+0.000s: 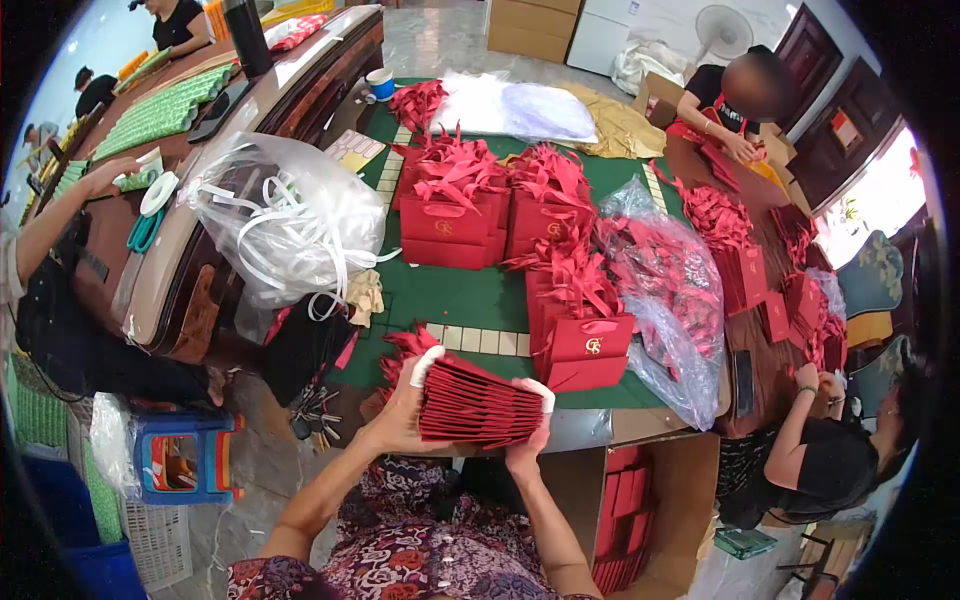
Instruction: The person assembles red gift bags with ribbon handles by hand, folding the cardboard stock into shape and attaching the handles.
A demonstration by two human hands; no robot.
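Observation:
A thick stack of red paper gift bags (478, 403) is pressed between my two hands, its layered edges facing me. On its left side is my left hand (402, 412), closed on the stack, with a white cover on a finger. My right hand (533, 432) grips the opposite side and also has a white-covered finger. Red ribbons (402, 352) show just beyond my left hand. Just past my right hand, red bags with a gold logo (583, 352) stand upright on the green tabletop (425, 296).
More standing red bags (450, 235) occupy the table's middle. A plastic sack of red ribbons (665, 260) lies right, and a clear bag of white ribbons (285, 215) left. Below the table edge is a cardboard box (680, 510) holding red bags. Co-workers (825, 465) sit around.

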